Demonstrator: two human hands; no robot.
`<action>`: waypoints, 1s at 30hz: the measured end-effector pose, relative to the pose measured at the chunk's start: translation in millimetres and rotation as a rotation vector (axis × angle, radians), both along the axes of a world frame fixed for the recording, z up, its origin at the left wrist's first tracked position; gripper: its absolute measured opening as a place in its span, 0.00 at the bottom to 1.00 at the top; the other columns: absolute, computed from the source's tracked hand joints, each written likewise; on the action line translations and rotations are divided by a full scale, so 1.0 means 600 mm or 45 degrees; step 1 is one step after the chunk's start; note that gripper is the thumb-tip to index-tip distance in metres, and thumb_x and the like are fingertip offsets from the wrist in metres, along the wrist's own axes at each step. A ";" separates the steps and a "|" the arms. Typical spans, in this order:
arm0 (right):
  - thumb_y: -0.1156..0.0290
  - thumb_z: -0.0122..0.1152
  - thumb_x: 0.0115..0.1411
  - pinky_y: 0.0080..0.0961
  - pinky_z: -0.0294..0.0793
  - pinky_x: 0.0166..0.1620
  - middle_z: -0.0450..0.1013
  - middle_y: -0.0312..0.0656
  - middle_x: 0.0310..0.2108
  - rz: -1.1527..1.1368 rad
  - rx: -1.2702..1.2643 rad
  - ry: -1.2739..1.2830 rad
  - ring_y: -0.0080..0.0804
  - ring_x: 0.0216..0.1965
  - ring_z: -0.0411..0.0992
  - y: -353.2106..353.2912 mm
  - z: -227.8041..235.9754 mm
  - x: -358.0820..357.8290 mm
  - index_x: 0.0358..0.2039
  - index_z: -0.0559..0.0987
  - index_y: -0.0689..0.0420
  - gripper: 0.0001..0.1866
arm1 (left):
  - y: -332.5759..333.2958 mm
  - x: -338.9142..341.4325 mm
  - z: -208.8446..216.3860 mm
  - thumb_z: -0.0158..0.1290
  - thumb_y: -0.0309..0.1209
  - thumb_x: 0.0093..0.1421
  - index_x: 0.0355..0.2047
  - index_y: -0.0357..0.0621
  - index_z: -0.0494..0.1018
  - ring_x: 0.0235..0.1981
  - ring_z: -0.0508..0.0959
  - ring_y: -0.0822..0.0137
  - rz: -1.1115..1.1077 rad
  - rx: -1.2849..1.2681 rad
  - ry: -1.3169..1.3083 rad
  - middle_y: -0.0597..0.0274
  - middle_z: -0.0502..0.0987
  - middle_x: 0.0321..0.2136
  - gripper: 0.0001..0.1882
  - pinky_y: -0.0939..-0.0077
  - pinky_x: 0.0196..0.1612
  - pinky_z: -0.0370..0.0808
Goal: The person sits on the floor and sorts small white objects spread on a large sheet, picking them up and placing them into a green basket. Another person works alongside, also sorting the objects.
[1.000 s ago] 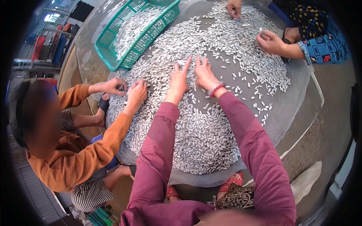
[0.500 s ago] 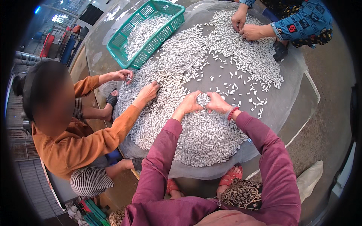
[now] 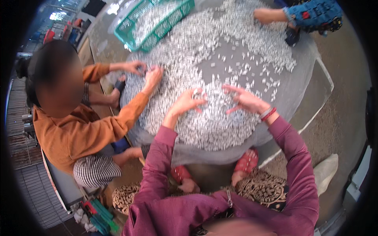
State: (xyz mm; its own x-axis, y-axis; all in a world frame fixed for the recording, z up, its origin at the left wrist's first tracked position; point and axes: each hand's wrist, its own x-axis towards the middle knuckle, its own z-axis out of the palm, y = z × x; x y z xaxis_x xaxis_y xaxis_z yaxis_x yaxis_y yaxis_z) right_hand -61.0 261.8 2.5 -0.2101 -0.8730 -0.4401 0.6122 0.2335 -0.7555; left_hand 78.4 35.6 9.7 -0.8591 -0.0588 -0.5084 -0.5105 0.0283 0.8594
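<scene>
A wide heap of small silvery-white cylindrical pieces lies in front of me; I cannot tell what they are made for. Over its near part, my left hand is held with fingers parted and curved. My right hand faces it from the other side, its fingers stretched and spread. Between the two palms I see loose pieces, blurred by motion, and neither hand grips any. Beneath the heap spreads a greyish sheer sheet.
A green plastic basket with similar pieces stands at the far left. A co-worker in an orange sleeve handles pieces on the left. Another co-worker's hand touches the heap at the far right. Scattered pieces lie beyond my right hand.
My hands, cupped together around a clump of pieces before, have spread apart and let it go. The left co-worker's two hands have come closer together. The view has shifted somewhat.
</scene>
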 end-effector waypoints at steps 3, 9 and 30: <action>0.78 0.43 0.61 0.35 0.80 0.41 0.58 0.46 0.54 0.051 0.078 -0.030 0.36 0.45 0.69 0.000 0.016 -0.008 0.62 0.56 0.53 0.28 | 0.002 0.029 0.016 0.52 0.32 0.59 0.44 0.34 0.69 0.32 0.78 0.67 0.001 -0.115 0.029 0.57 0.73 0.38 0.16 0.76 0.25 0.79; 0.69 0.51 0.62 0.21 0.81 0.28 0.65 0.46 0.48 -0.023 0.090 -0.010 0.31 0.33 0.76 0.014 0.013 -0.028 0.60 0.57 0.59 0.27 | 0.010 0.038 0.024 0.46 0.36 0.64 0.46 0.35 0.69 0.35 0.77 0.68 -0.103 -0.014 -0.034 0.57 0.70 0.42 0.17 0.78 0.26 0.80; 0.58 0.45 0.65 0.26 0.79 0.40 0.70 0.45 0.40 -0.028 0.030 -0.388 0.34 0.37 0.74 -0.010 0.001 -0.015 0.50 0.67 0.62 0.21 | 0.011 0.096 0.009 0.39 0.45 0.66 0.50 0.41 0.64 0.43 0.74 0.64 0.313 0.271 -0.141 0.55 0.74 0.41 0.21 0.71 0.35 0.80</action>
State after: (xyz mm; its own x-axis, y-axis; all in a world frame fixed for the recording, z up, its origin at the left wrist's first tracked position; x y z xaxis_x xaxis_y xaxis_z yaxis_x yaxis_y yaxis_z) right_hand -69.9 255.7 2.9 -0.0843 -0.8583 -0.5062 0.8147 0.2331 -0.5309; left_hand 136.0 42.0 14.9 -0.7711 -0.1396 -0.6212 -0.5706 -0.2812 0.7716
